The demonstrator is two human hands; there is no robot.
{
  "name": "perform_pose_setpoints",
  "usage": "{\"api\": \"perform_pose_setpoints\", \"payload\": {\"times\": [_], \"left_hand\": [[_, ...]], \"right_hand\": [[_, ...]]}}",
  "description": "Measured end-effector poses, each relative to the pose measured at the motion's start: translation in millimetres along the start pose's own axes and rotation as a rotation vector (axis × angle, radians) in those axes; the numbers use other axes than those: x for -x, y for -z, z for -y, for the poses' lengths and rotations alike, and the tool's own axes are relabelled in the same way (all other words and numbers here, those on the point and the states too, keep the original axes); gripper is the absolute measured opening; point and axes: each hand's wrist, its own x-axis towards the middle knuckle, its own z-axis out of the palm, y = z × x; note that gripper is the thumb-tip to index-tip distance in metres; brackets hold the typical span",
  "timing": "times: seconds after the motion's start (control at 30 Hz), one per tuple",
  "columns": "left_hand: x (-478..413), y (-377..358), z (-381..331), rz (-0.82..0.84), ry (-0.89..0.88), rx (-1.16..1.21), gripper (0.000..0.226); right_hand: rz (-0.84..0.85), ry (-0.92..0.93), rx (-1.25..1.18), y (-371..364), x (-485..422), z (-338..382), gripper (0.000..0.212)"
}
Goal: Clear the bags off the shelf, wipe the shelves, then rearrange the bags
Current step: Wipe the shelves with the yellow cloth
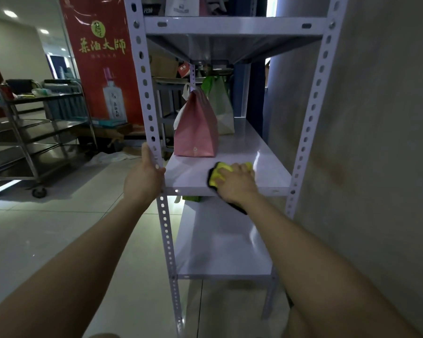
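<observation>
A white metal shelf unit stands before me, its middle shelf at hand height. My right hand presses a yellow and black cloth flat on the front of that shelf. My left hand grips the front left post. A pink bag stands upright on the shelf's left, behind the cloth. Behind it, at the back, stands a white and green bag. More bags sit on the top shelf. The lower shelf is bare, with something green at its back edge.
A grey wall runs close along the shelf unit's right side. A steel trolley stands to the left on the tiled floor. A red banner hangs behind the unit's left post.
</observation>
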Motion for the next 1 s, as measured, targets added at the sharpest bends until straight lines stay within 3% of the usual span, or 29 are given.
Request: {"api": "perform_pose_setpoints", "payload": {"times": [0.1, 0.2, 0.3, 0.43, 0.5, 0.73, 0.87, 1.0], "left_hand": [[1, 4, -2, 0.036, 0.007, -0.012, 0.064], [7, 10, -4, 0.060, -0.005, -0.045, 0.051], [27, 7, -3, 0.029, 0.006, -0.036, 0.043], [79, -20, 13, -0.149, 0.003, 0.010, 0.036], [106, -44, 27, -0.076, -0.012, 0.008, 0.030], [168, -107, 98, 0.467, -0.009, -0.044, 0.039], [157, -106, 101, 0.479, -0.086, 0.096, 0.036], [154, -100, 112, 0.534, -0.071, -0.007, 0.038]], "right_hand": [[0.013, 0.180, -0.005, -2, 9, 7, 0.055], [-0.031, 0.152, 0.026, 5, 26, -31, 0.056], [-0.226, 0.044, 0.023, 5, 65, -53, 0.057], [-0.407, 0.169, -0.157, -31, 123, -34, 0.062], [-0.333, 0.201, -0.179, -62, 141, -19, 0.062], [0.179, 0.070, -0.097, -211, 169, -20, 0.054], [0.196, 0.065, -0.064, -257, 151, -23, 0.056], [0.123, 0.014, -0.083, -268, 124, -24, 0.061]]}}
